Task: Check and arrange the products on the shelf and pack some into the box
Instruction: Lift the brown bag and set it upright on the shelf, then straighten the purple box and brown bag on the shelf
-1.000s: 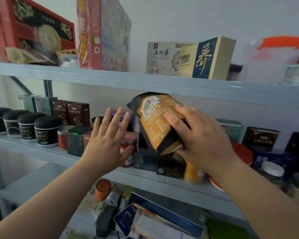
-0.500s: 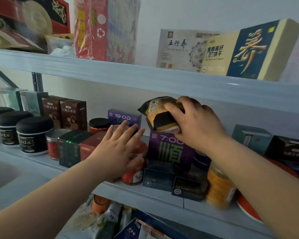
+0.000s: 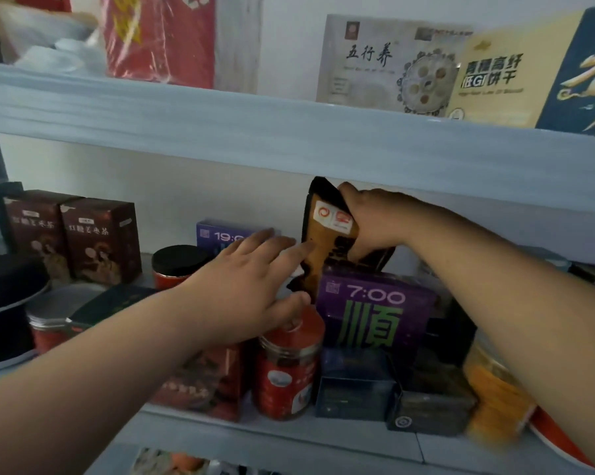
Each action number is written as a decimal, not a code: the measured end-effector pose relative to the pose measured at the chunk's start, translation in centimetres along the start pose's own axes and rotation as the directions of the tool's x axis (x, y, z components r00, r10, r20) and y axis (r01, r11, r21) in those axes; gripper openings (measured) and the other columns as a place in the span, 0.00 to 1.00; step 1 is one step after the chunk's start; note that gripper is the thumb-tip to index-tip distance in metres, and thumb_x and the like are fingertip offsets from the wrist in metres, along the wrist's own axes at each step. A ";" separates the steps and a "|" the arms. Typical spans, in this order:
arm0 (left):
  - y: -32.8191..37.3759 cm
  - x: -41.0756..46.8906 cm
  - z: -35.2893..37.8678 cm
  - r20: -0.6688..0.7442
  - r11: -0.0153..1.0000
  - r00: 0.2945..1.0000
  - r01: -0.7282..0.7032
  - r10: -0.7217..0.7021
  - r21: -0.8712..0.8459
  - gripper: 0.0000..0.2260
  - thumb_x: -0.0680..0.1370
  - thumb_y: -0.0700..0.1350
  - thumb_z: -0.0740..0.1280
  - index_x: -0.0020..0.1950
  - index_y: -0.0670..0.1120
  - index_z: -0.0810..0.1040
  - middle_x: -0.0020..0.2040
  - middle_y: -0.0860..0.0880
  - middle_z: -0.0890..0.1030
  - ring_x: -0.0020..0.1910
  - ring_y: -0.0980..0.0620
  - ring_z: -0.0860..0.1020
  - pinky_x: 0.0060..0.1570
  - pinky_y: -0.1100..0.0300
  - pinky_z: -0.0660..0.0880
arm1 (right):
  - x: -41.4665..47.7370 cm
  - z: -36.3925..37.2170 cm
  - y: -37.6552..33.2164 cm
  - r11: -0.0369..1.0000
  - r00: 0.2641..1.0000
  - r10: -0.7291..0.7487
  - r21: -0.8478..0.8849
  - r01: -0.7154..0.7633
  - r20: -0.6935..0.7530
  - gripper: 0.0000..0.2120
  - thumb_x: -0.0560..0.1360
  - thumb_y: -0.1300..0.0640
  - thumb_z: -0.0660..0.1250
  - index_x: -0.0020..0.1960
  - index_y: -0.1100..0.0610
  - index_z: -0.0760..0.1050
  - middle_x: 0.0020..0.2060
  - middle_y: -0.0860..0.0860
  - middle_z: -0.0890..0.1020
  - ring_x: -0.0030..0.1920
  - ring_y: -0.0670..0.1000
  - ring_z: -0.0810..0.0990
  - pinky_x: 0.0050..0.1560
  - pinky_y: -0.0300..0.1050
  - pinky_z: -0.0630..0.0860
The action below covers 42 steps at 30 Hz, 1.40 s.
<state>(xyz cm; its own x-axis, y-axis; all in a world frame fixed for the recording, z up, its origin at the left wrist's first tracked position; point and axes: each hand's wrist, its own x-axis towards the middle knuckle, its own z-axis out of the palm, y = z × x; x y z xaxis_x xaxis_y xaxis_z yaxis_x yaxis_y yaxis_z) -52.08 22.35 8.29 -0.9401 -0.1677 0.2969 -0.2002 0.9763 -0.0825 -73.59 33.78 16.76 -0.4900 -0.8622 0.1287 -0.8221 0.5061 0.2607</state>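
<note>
A brown and black pouch (image 3: 327, 245) stands upright at the back of the middle shelf (image 3: 289, 437), behind a purple box marked 7:00 (image 3: 375, 313). My right hand (image 3: 375, 217) grips the pouch by its top right edge, just under the upper shelf board. My left hand (image 3: 251, 286) reaches in over a red jar (image 3: 289, 365); its straight fingertips touch the pouch's left side and its thumb rests on the jar's lid.
On the middle shelf stand another purple box marked 19:00 (image 3: 220, 234), two dark brown boxes (image 3: 73, 234), black-lidded jars (image 3: 5, 303), dark flat boxes (image 3: 429, 402) and a yellow jar (image 3: 495, 395). The upper shelf (image 3: 289, 138) carries large gift boxes (image 3: 392, 63).
My right hand has pushed the pouch further back and stood it upright behind the 7:00 box. My left hand moved forward to touch the pouch. The camera came closer to the shelf.
</note>
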 end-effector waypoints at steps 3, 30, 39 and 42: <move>-1.4 1.1 0.2 0.005 0.997 1.000 -0.006 0.007 -0.071 0.35 0.77 0.72 0.43 0.81 0.61 0.40 0.83 0.52 0.52 0.82 0.50 0.46 0.79 0.49 0.51 | 2.5 0.5 0.0 0.999 0.990 0.029 0.018 -0.031 0.139 0.50 0.64 0.44 0.83 0.75 0.54 0.58 0.58 0.51 0.76 0.54 0.52 0.76 0.50 0.49 0.79; 1.8 7.0 -1.8 0.118 0.966 0.993 0.032 -0.002 -0.255 0.34 0.80 0.62 0.64 0.82 0.57 0.55 0.74 0.53 0.67 0.69 0.52 0.70 0.69 0.52 0.71 | 1.5 2.6 3.0 0.998 0.993 -0.009 0.066 0.017 -0.120 0.44 0.75 0.32 0.67 0.83 0.42 0.48 0.82 0.52 0.55 0.81 0.57 0.53 0.78 0.63 0.50; 6.1 11.3 -0.9 0.335 0.998 0.940 -0.060 0.062 -0.016 0.34 0.75 0.61 0.72 0.77 0.51 0.67 0.67 0.50 0.75 0.57 0.54 0.73 0.55 0.58 0.73 | -6.1 2.1 6.4 0.993 0.991 -0.032 0.110 0.046 -0.129 0.31 0.78 0.40 0.67 0.78 0.39 0.60 0.83 0.51 0.47 0.82 0.55 0.47 0.79 0.60 0.55; 6.7 11.4 0.0 0.320 0.998 0.947 -0.052 0.037 0.039 0.28 0.77 0.59 0.72 0.73 0.49 0.71 0.64 0.48 0.77 0.60 0.50 0.75 0.59 0.53 0.75 | -8.3 2.3 7.2 0.989 0.992 -0.023 0.141 0.040 -0.123 0.31 0.79 0.41 0.66 0.79 0.39 0.59 0.83 0.50 0.46 0.82 0.53 0.47 0.79 0.56 0.55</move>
<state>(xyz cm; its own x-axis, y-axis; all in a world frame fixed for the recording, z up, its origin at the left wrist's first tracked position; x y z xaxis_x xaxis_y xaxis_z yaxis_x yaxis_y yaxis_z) -64.17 26.94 11.16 -0.9857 -0.1666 -0.0268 -0.1615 0.9776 -0.1349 -76.15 44.63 15.38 -0.4319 -0.8695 0.2397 -0.8738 0.4693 0.1279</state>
